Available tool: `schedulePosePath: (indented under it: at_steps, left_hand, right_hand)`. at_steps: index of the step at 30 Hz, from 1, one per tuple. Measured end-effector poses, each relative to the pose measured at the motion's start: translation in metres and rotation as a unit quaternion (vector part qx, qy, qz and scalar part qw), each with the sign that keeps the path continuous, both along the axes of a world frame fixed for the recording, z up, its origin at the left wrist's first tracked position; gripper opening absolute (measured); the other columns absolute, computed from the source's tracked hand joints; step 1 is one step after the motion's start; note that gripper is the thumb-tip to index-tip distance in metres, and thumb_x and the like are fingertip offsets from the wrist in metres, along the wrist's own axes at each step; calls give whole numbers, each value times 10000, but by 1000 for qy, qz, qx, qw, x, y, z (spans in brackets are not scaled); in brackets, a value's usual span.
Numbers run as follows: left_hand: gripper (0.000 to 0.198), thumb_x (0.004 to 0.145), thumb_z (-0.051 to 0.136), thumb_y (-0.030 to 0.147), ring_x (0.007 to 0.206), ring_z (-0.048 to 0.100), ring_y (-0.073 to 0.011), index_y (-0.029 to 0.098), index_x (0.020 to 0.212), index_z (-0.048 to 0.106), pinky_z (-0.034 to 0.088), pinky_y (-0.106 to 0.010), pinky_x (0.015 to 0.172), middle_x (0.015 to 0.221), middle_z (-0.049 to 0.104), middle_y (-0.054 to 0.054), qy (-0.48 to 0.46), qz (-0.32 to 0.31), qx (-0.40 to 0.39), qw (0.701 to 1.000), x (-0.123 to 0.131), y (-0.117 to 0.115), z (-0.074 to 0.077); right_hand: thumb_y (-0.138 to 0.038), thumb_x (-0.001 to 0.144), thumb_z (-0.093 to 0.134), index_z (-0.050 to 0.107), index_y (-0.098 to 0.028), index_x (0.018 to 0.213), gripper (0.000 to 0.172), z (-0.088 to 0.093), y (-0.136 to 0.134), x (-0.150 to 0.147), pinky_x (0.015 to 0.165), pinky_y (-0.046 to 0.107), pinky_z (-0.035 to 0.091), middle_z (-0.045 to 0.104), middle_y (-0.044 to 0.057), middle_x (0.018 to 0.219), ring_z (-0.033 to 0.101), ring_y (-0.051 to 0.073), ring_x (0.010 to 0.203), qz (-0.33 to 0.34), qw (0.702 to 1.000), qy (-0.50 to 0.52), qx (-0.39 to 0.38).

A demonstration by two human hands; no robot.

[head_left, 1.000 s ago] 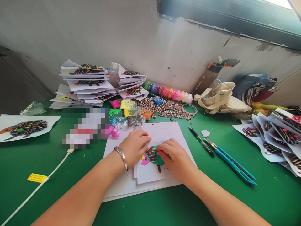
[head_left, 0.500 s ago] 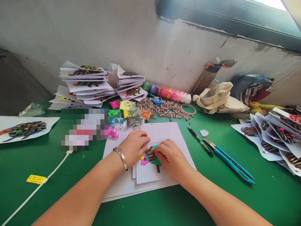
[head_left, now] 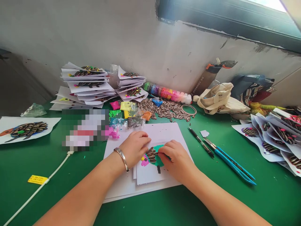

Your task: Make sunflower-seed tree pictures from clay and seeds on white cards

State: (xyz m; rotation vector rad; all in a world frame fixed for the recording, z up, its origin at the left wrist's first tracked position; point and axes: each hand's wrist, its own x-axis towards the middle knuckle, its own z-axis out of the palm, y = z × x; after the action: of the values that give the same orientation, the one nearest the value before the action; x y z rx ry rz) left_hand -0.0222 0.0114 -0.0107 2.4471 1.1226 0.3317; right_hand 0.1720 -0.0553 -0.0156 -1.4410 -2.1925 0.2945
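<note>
A: What's hidden?

B: Bare right hand (head_left: pixel 177 160) covers the right end of the green clay body (head_left: pixel 158 162) on the small white paper card (head_left: pixel 148 176), just below frame centre. Thumb and index sit bunched at the striped dark seeds (head_left: pixel 151 155) pressed into the clay. Cannot tell if a seed is pinched there. Bare left hand (head_left: pixel 134 147) is palm down, fingers loose and ungripped, over the card's upper left side.

A: Other blind spots?

B: Pixelated block (head_left: pixel 87 128), left of centre, unreadable. Thin white cable (head_left: pixel 25 203) runs out of frame, lower left. White sheet with a seed-covered animal (head_left: pixel 29 129) is cropped by the left edge.

A: Surface, room?

B: Smooth green tabletop (head_left: pixel 164 210). Scuffed grey wall (head_left: pixel 117 31) behind. Dark window frame (head_left: pixel 223 18) upper right, cropped.

A: Counts?

B: Two stacks of white seed-picture cards (head_left: pixel 88 88), upper left; one fanned pile of white cards (head_left: pixel 277 138), right edge. One black pen (head_left: pixel 201 142), one blue-handled metal-tipped tool (head_left: pixel 231 163), right of centre. One silver bangle (head_left: pixel 121 158), left wrist. Coloured clay packets (head_left: pixel 129 105): at least seven, overlapping. Loose seed heap (head_left: pixel 169 110), above centre: uncountable.
</note>
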Motion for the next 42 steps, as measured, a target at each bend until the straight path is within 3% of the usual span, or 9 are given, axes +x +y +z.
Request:
schedulePosePath:
  at_steps: [21,42]
  left_hand:
    - [276,826,547,118,1093,520,-263,172,1068,669,430,-428,986,1165,592,-96,2,0,0,1000,0,0,1]
    - [261,822,542,115,1081,523,-262,181,1038,673,432,-425,976,1155,592,-94,3,-2,3,1000,0,-1,1]
  right_hand:
    - [-77,804,563,654,-180,735,153,-1,-1,-3,645,281,362,593,21,650,487,161,662,-35,999,-5,-14]
    - [-48,789,545,654,-192,731,190,-2,0,-7,687,292,353,581,18,670,484,167,711,-26,999,-22,-25]
